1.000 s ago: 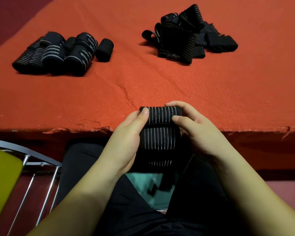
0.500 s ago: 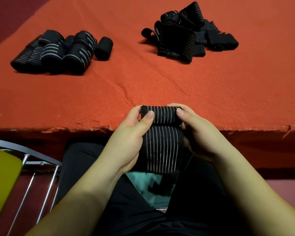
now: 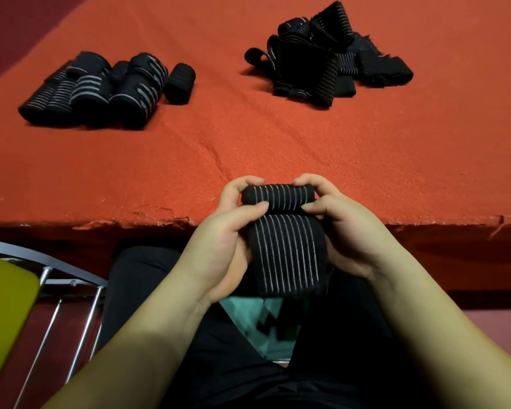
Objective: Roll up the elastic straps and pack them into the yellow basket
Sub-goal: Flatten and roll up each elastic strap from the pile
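A black elastic strap [image 3: 286,249] with thin grey stripes is partly rolled at the table's near edge. Its rolled end lies on top and the loose tail hangs down toward my lap. My left hand [image 3: 227,240] pinches the roll's left end between thumb and fingers. My right hand [image 3: 345,231] pinches its right end the same way. Several finished rolls [image 3: 101,90] lie together at the far left of the red table [image 3: 248,143]. A loose pile of unrolled straps [image 3: 322,60] sits at the far right. A yellow surface [image 3: 3,314], perhaps the basket, shows at the lower left.
A grey metal frame [image 3: 68,290] stands beside the yellow surface, left of my legs. The red table covering is frayed along its near edge [image 3: 148,219]. Dark red floor shows at the far left and lower right.
The roll has grown thicker and the hanging tail has become shorter. Both hands have shifted their fingers round the roll's ends.
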Motion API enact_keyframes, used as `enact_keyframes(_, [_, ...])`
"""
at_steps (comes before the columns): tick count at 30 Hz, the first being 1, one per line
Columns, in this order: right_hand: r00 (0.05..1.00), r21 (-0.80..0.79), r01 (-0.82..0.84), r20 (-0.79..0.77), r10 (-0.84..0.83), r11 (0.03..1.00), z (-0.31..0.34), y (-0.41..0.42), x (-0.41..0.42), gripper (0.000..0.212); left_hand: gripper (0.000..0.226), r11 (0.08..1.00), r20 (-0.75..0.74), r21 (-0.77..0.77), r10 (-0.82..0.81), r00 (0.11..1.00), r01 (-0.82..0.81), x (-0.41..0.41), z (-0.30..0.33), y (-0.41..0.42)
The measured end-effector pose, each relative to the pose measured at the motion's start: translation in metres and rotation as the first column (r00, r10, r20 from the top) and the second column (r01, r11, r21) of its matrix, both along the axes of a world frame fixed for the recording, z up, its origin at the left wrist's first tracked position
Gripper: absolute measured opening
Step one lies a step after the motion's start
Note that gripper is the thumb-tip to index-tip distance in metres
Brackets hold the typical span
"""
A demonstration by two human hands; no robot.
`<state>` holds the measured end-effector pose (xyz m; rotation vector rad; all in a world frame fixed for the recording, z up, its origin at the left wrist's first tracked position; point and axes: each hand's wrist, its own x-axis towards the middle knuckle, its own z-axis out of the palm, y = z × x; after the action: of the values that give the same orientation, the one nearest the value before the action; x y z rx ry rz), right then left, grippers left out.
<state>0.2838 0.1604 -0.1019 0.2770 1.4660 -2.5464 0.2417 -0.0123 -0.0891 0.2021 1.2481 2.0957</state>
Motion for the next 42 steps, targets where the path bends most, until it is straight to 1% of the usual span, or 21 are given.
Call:
enact_keyframes(1, [1.000, 0.015, 0.002, 0.002, -0.002, 1.000, 0.002, -0.002, 0.001, 0.039, 0.020, 1.000, 0.002, 0.002, 0.008, 1.000, -0.008, 0.001, 0.000, 0.001])
enact_keyframes(3, [1.000, 0.037, 0.001, -0.006, 0.000, 0.999, 0.005, -0.004, 0.002, 0.043, 0.016, 0.998, -0.045, -0.058, 0.037, 0.998, -0.039, 0.002, -0.001, 0.002])
enact_keyframes(4, [1.000, 0.050, -0.006, -0.015, 0.006, 0.999, 0.006, -0.004, 0.002, 0.039, 0.013, 0.994, -0.081, -0.097, 0.048, 0.996, -0.056, 0.002, -0.002, 0.003])
enact_keyframes(5, [1.000, 0.074, -0.002, -0.024, 0.004, 0.997, 0.009, -0.006, 0.003, 0.030, 0.009, 0.990, -0.110, -0.119, 0.059, 0.992, -0.072, 0.002, -0.002, 0.003])
enact_keyframes(7, [0.999, 0.129, 0.014, -0.044, -0.008, 0.992, 0.009, -0.009, 0.004, 0.007, 0.010, 0.988, -0.136, -0.133, 0.064, 0.989, -0.082, 0.002, -0.003, 0.003])
enact_keyframes(10, [0.999, 0.189, 0.037, -0.036, -0.031, 0.981, 0.005, -0.009, 0.004, 0.027, 0.017, 0.989, -0.141, -0.138, 0.040, 0.989, -0.060, 0.001, -0.003, 0.000])
enact_keyframes(11, [0.999, 0.201, 0.041, -0.018, -0.038, 0.979, 0.005, -0.010, 0.005, 0.030, 0.019, 0.988, -0.149, -0.143, 0.031, 0.988, -0.053, 0.001, -0.003, 0.000])
enact_keyframes(13, [0.999, 0.232, 0.024, 0.028, -0.031, 0.973, 0.002, -0.008, 0.004, 0.027, 0.023, 0.984, -0.170, -0.166, 0.028, 0.985, -0.057, 0.000, -0.004, -0.002])
enact_keyframes(16, [0.999, 0.324, -0.021, 0.053, 0.004, 0.946, -0.004, -0.008, 0.002, 0.024, 0.026, 0.971, -0.210, -0.231, 0.015, 0.978, -0.064, -0.001, -0.007, -0.004])
enact_keyframes(17, [0.998, 0.379, -0.032, 0.055, 0.012, 0.925, -0.005, -0.007, 0.002, 0.024, 0.026, 0.964, -0.235, -0.259, -0.001, 0.972, -0.062, -0.001, -0.008, -0.004])
enact_keyframes(19, [0.999, 0.531, -0.038, 0.035, 0.023, 0.847, -0.005, -0.007, 0.003, 0.025, 0.026, 0.947, -0.285, -0.315, -0.026, 0.958, -0.068, 0.000, -0.008, -0.005])
enact_keyframes(20, [1.000, 0.565, -0.030, 0.018, 0.024, 0.824, -0.005, -0.006, 0.003, 0.023, 0.027, 0.942, -0.299, -0.329, -0.030, 0.954, -0.073, 0.000, -0.008, -0.005])
enact_keyframes(21, [1.000, 0.571, -0.022, 0.003, 0.024, 0.821, -0.004, -0.006, 0.003, 0.020, 0.029, 0.941, -0.305, -0.330, -0.029, 0.952, -0.077, 0.000, -0.007, -0.005])
enact_keyframes(23, [1.000, 0.525, -0.003, -0.018, 0.015, 0.851, -0.003, -0.006, 0.004, 0.020, 0.034, 0.951, -0.292, -0.298, -0.009, 0.956, -0.082, 0.001, -0.006, -0.004])
enact_keyframes(26, [0.999, 0.493, 0.014, -0.052, 0.013, 0.870, -0.001, -0.006, 0.003, 0.026, 0.038, 0.972, -0.207, -0.221, 0.029, 0.978, -0.076, 0.002, -0.004, -0.002])
enact_keyframes(28, [0.998, 0.513, 0.009, -0.063, 0.027, 0.858, -0.001, -0.007, 0.004, 0.022, 0.037, 0.975, -0.167, -0.219, 0.013, 0.986, -0.050, 0.001, -0.005, -0.002])
enact_keyframes(32, [0.996, 0.598, -0.015, -0.062, 0.066, 0.802, 0.000, -0.007, 0.004, 0.028, 0.045, 0.967, -0.192, -0.250, -0.010, 0.981, -0.039, -0.001, -0.005, -0.003])
enact_keyframes(34, [0.995, 0.595, -0.024, -0.061, 0.076, 0.804, 0.003, -0.007, 0.004, 0.029, 0.045, 0.967, -0.214, -0.251, -0.020, 0.977, -0.035, -0.003, -0.005, -0.002])
enact_keyframes(37, [0.994, 0.588, -0.026, -0.069, 0.082, 0.809, 0.007, -0.007, 0.004, 0.024, 0.042, 0.968, -0.232, -0.250, -0.026, 0.972, -0.033, -0.004, -0.005, -0.003])
enact_keyframes(40, [0.995, 0.505, -0.021, -0.074, 0.067, 0.863, 0.010, -0.008, 0.005, 0.029, 0.039, 0.975, -0.251, -0.219, -0.010, 0.968, -0.047, -0.002, -0.002, -0.002])
enact_keyframes(42, [0.999, 0.329, -0.003, -0.050, 0.020, 0.944, 0.012, -0.011, 0.004, 0.027, 0.035, 0.987, -0.223, -0.149, 0.033, 0.974, -0.067, -0.001, 0.000, -0.001])
